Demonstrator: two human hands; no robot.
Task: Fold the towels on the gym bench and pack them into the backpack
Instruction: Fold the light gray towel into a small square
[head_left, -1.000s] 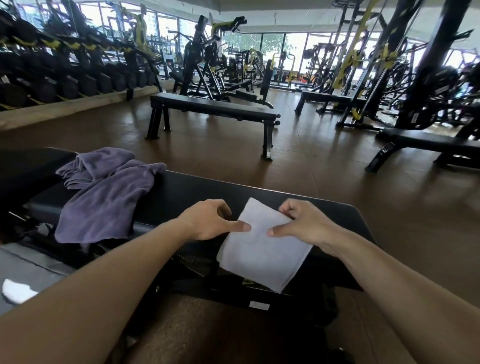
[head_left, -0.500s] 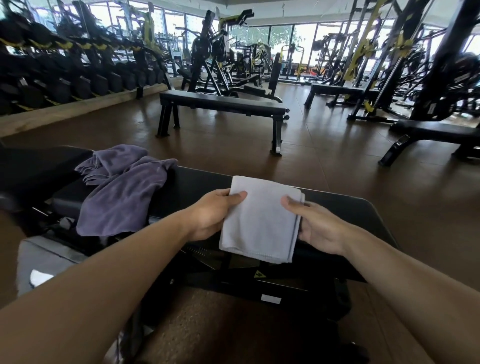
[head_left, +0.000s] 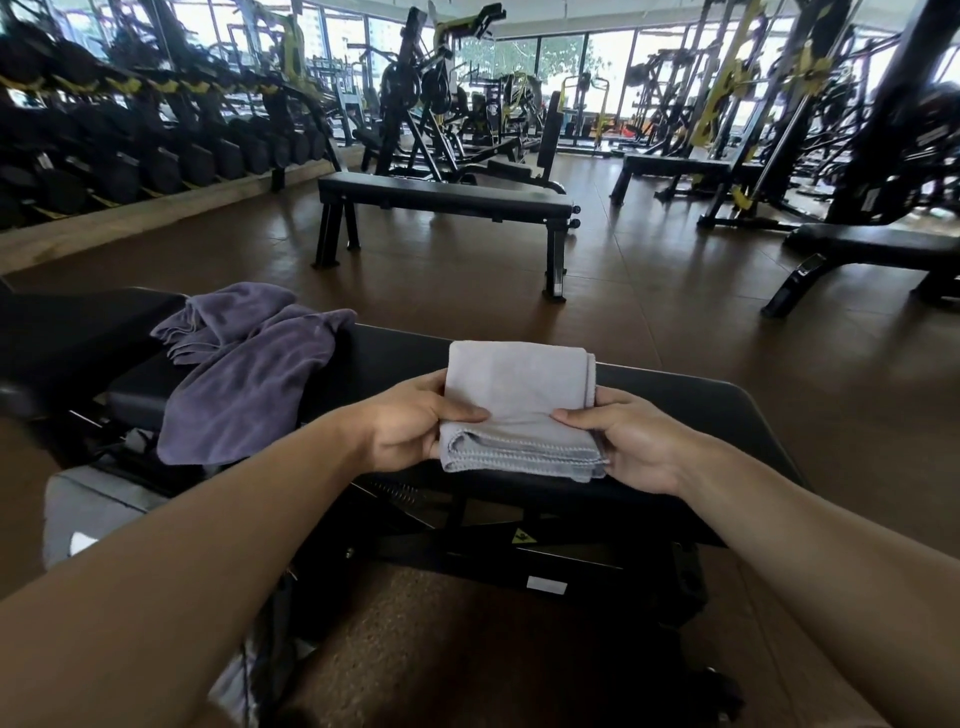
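A light grey towel (head_left: 514, 395), folded into a small thick rectangle, is held over the black gym bench (head_left: 691, 415). My left hand (head_left: 415, 426) grips its left edge with the thumb on top. My right hand (head_left: 628, 441) grips its right near corner. A purple towel (head_left: 244, 384) lies unfolded and crumpled on the bench to the left, hanging over the near side. A grey object (head_left: 78, 519) that may be the backpack shows at the lower left under my left arm.
Another flat bench (head_left: 441, 200) stands across the brown floor ahead. A dumbbell rack (head_left: 130, 156) lines the left wall. Weight machines (head_left: 753, 104) and a further bench (head_left: 872, 244) fill the right and back.
The grey towel went from a flat sheet hanging over the bench edge to a smaller, thicker fold lifted between both hands. The view came closer to the bench.
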